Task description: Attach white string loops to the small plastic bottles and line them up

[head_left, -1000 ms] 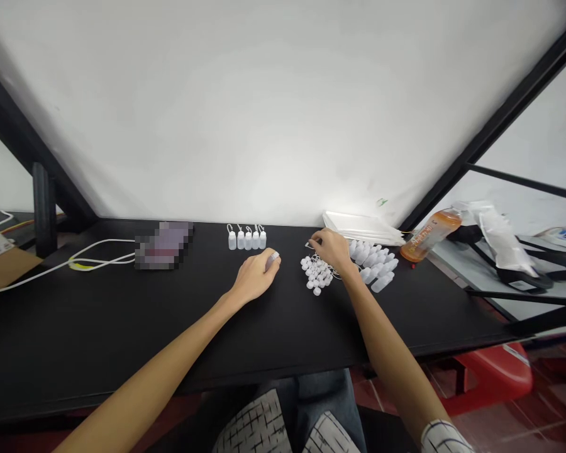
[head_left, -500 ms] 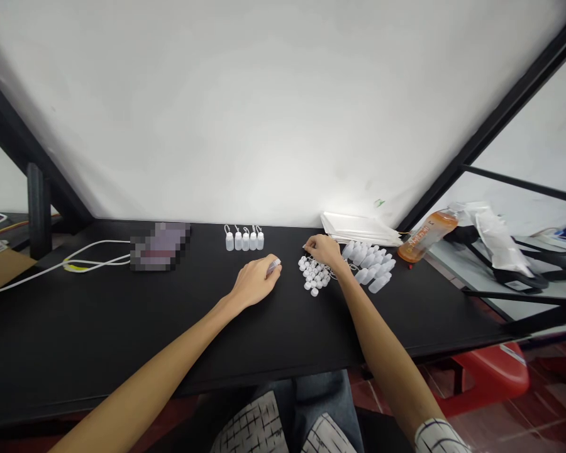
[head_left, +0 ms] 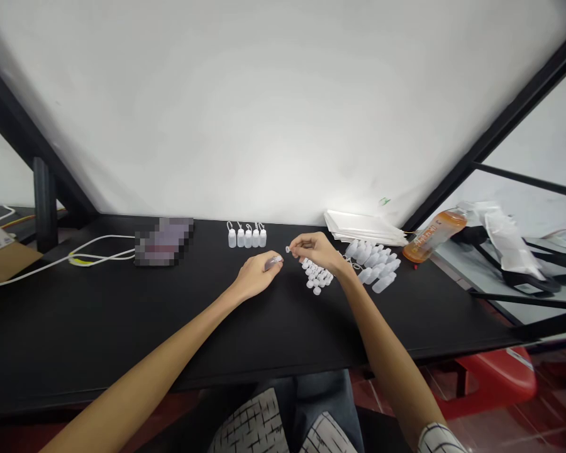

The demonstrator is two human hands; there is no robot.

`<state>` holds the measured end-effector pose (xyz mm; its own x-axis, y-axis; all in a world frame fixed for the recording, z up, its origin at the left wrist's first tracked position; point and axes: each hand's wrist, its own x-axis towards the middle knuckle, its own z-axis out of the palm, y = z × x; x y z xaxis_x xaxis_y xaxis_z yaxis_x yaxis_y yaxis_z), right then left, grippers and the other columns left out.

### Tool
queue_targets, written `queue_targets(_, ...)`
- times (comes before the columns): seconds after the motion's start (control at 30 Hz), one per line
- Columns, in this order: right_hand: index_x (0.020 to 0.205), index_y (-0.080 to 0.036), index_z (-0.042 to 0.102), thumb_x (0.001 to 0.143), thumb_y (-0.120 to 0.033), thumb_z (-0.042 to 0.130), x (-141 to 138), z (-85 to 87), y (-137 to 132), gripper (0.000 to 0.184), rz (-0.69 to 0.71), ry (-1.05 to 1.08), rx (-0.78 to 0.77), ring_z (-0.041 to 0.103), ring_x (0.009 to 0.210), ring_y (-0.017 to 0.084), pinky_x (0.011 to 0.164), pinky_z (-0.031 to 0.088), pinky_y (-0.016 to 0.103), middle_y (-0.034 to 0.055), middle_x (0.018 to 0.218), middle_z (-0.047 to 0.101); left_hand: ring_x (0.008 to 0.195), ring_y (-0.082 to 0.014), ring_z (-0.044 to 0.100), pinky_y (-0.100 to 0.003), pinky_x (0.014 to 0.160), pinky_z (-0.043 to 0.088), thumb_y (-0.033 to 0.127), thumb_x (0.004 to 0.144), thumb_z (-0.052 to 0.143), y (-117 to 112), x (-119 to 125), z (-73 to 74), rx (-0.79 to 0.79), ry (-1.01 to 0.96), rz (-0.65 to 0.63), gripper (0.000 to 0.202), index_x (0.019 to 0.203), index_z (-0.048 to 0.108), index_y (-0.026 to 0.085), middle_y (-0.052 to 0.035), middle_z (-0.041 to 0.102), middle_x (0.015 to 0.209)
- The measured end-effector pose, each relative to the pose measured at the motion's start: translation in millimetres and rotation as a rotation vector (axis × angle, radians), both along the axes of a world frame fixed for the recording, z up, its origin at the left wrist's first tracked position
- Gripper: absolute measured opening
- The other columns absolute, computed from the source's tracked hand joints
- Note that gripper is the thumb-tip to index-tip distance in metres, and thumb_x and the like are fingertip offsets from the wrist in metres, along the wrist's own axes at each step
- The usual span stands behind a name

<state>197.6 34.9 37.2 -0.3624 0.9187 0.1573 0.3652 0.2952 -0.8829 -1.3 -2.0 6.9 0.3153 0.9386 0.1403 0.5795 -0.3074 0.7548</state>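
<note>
The right hand [head_left: 314, 250] has lifted off the cap pile [head_left: 317, 277], fingers pinched on one small cap [head_left: 288, 250], bringing it just beside the little bottle [head_left: 274, 260] clamped in the left hand [head_left: 255, 275], low over the bench [head_left: 122, 327].

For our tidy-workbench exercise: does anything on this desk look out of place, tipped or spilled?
The orange drink bottle lies tipped on its side at the table's far right corner; no spill shows. Beside the right hand, small white bottles lie loose, while a row of five stands upright.
</note>
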Motion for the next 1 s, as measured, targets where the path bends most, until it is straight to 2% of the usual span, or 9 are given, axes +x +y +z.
queue_targets(0.1, 0.078, -0.013, 0.069, 0.071, -0.024, 0.064, -7, -0.3, -6, 0.013, 0.092, -0.031, -0.051, 0.06, 0.061, 0.014, 0.055, 0.052, 0.026, 0.0029, 0.066, 0.064, 0.09, -0.0211, 0.066, -0.032, 0.084, 0.047, 0.037, 0.089, 0.047, 1, 0, -1.6, 0.0, -0.003, -0.005, 0.028, 0.104, 0.068, 0.025, -0.001, 0.072, 0.101)
queue_targets(0.2, 0.078, -0.013, 0.069, 0.073, -0.024, 0.064, -10, -1.1, -7, 0.013, 0.128, -0.055, -0.052, 0.059, 0.061, 0.013, 0.055, 0.052, 0.026, 0.0029, 0.067, 0.064, 0.09, -0.0224, 0.065, -0.032, 0.082, 0.047, 0.037, 0.089, 0.046, 0, 1, -1.2, 0.001, 0.032, -0.002, 0.031, 0.106, 0.068, 0.024, -0.0026, 0.072, 0.102)
queue_targets(0.47, 0.078, -0.013, 0.069, 0.074, -0.023, 0.065, -11, 1.3, -11, 0.012, 0.149, -0.058, -0.067, 0.063, 0.07, 0.016, 0.058, 0.053, 0.026, 0.0047, 0.072, 0.067, 0.091, -0.0233, 0.065, -0.033, 0.079, 0.047, 0.038, 0.091, 0.044, -2, 2, 1.3, 0.009, 0.104, 0.0, 0.032, 0.107, 0.068, 0.024, -0.0037, 0.071, 0.104)
queue_targets(0.7, 0.078, -0.014, 0.067, 0.076, -0.026, 0.066, -12, 1.5, -13, 0.013, 0.128, -0.061, -0.096, 0.063, 0.06, 0.013, 0.056, 0.051, 0.025, 0.0035, 0.065, 0.066, 0.09, -0.0236, 0.064, -0.033, 0.077, 0.046, 0.036, 0.091, 0.044, -4, 3, 1.1, 0.052, 0.181, -0.009, 0.034, 0.113, 0.065, 0.022, -0.0057, 0.069, 0.102)
queue_targets(0.8, 0.079, -0.014, 0.066, 0.076, -0.025, 0.066, -11, 0.7, -13, 0.011, 0.136, -0.06, -0.122, 0.065, 0.062, 0.014, 0.055, 0.05, 0.024, 0.0038, 0.068, 0.068, 0.091, -0.0235, 0.064, -0.033, 0.077, 0.046, 0.034, 0.09, 0.043, -4, 3, 0.4, 0.08, 0.195, -0.022, 0.034, 0.115, 0.064, 0.022, -0.0061, 0.068, 0.103)
queue_targets(1.0, 0.078, -0.014, 0.067, 0.079, -0.025, 0.061, -11, -1.2, -12, 0.012, 0.101, -0.085, -0.026, 0.067, 0.072, 0.017, 0.059, 0.051, 0.025, 0.0048, 0.071, 0.069, 0.087, -0.0232, 0.062, -0.034, 0.072, 0.045, 0.03, 0.09, 0.04, -8, 4, 2.9, 0.084, 0.248, -0.009, 0.036, 0.119, 0.061, 0.024, -0.0055, 0.063, 0.098)
